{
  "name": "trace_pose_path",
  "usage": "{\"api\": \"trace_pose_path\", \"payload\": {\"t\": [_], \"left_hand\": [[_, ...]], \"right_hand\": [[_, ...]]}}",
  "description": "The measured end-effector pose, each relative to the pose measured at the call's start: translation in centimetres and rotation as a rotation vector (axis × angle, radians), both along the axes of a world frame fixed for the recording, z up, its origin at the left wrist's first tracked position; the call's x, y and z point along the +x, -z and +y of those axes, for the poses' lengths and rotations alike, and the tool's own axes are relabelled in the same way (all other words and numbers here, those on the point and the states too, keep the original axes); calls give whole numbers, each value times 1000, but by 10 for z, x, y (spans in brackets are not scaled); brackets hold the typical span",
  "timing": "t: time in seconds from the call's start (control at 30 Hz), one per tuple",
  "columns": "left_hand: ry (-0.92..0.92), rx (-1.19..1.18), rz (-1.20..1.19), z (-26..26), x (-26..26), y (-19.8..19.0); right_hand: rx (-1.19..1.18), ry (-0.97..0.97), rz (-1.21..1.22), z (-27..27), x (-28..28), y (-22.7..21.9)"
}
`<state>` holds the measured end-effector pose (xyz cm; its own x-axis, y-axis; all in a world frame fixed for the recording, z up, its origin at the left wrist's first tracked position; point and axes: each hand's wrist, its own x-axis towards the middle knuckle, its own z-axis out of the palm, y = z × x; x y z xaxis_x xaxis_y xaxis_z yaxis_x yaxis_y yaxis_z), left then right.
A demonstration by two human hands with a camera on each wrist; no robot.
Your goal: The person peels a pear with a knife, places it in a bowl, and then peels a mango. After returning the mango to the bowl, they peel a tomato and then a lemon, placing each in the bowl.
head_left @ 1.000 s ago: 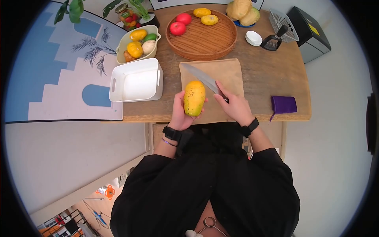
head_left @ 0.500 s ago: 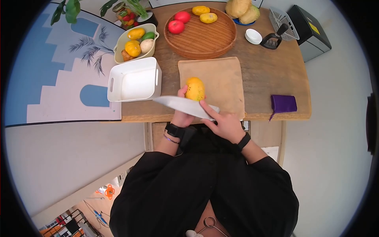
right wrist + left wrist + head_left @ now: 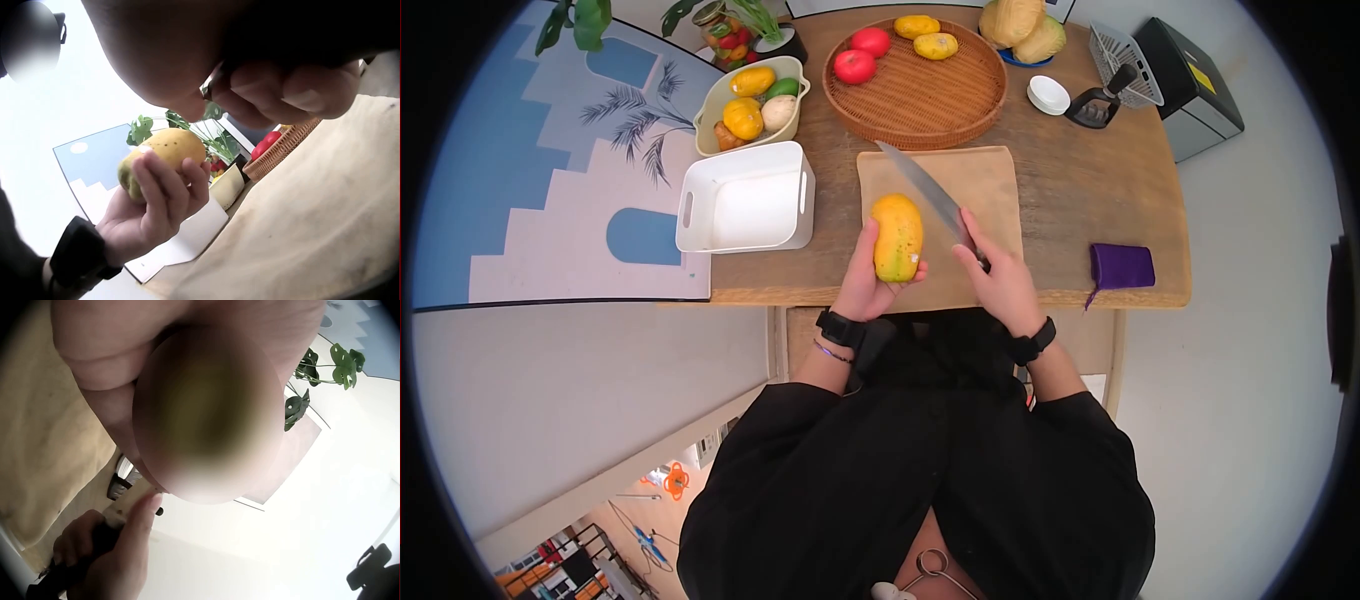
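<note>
My left hand (image 3: 861,282) holds a yellow papaya (image 3: 897,238) upright over the near left part of the brown cutting mat (image 3: 992,190). The fruit's lower end is greenish, with a small pale spot near it. In the right wrist view the left fingers curl round the papaya (image 3: 175,145). In my right hand (image 3: 1008,292) is a kitchen knife (image 3: 930,190), gripped by its dark handle. Its blade slants up and to the left, just right of the papaya, with the tip near the mat's far edge. The papaya is blurred in the left wrist view.
Left of the mat stands a white bin (image 3: 745,205), with a cream basket (image 3: 705,125) of fruit behind it. A round wicker tray (image 3: 920,105) with tomatoes and yellow fruit is at the back. A white bowl (image 3: 1048,95) and a purple pouch (image 3: 1122,266) lie to the right.
Half a second ago the knife blade lay across the papaya's near end, pointing left. It has since swung back to the right, pointing away, and the papaya shows its full length again.
</note>
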<state>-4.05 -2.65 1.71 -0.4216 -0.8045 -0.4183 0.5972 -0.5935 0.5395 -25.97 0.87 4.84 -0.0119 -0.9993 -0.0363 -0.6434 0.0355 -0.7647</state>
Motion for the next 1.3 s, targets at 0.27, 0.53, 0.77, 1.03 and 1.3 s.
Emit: {"api": "trace_pose_path", "payload": {"t": [0.27,0.53,0.77,1.03,1.3], "left_hand": [[1,-37,58,-8,-3,13],[9,19,-36,1,-1,4],[71,22,57,4,1,-9],[-206,134,13,-4,-7,10],[-46,2,21,1,-6,8]], "right_hand": [[-286,-325,281,37,20,-6],[-246,-201,242,13,16,7],[-92,-65,100,-10,1,22],[-250,-236,215,31,17,2],[-326,-276,388,31,24,10]]}}
